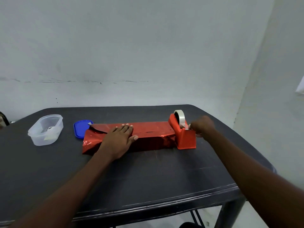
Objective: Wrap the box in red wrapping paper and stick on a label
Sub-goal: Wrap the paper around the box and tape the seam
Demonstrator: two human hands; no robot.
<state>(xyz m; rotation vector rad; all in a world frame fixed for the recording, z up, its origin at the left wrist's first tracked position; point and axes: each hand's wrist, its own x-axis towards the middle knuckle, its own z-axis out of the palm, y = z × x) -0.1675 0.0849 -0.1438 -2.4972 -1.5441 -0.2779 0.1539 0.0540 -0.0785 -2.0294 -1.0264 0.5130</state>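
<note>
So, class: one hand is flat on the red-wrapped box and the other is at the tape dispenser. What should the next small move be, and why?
Probably pull a short strip of tape off the dispenser and tear it. The right hand already pinches the tape end, while the left hand presses the red paper flat on the box, where the overlapping seam looks untaped.

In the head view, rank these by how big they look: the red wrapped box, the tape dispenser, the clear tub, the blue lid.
1. Red wrapped box, clearly largest.
2. Clear tub and tape dispenser: look about alike, so I won't rank them.
3. Blue lid, smallest, though the wrapping covers part of it.
</note>
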